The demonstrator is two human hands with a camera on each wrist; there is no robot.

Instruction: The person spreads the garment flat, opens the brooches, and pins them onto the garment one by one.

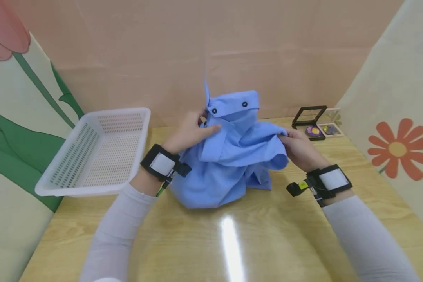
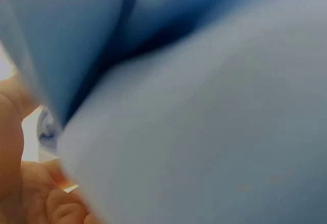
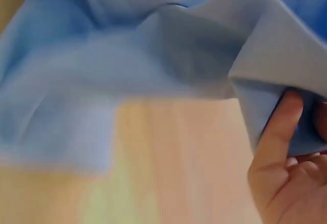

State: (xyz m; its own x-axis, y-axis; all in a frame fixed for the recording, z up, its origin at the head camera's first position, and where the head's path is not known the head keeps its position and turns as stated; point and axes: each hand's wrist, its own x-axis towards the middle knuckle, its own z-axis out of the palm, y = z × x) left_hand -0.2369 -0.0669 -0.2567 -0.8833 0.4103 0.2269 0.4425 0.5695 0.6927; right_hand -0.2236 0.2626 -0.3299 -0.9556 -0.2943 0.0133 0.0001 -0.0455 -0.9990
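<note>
A light blue shirt (image 1: 229, 152) is bunched up above the wooden table, its lower folds resting on the tabletop. Two dark buttons show on a folded band (image 1: 234, 103) at its top. On the left, my left hand (image 1: 194, 131) holds the cloth beside that band, thumb in front and fingers partly hidden behind. My right hand (image 1: 301, 147) pinches a raised edge on the shirt's right side. Close up in the right wrist view, the thumb (image 3: 286, 117) presses into a fold of the cloth. Blurred blue fabric (image 2: 194, 132) fills most of the left wrist view.
At the left stands a white perforated plastic basket (image 1: 146, 117). Small black and pale frames (image 1: 310, 123) with little colourful items sit at the back right. A pinkish-brown backdrop (image 1: 215, 47) rises behind the wooden table (image 1: 183, 243), with flower-printed sheets at both sides.
</note>
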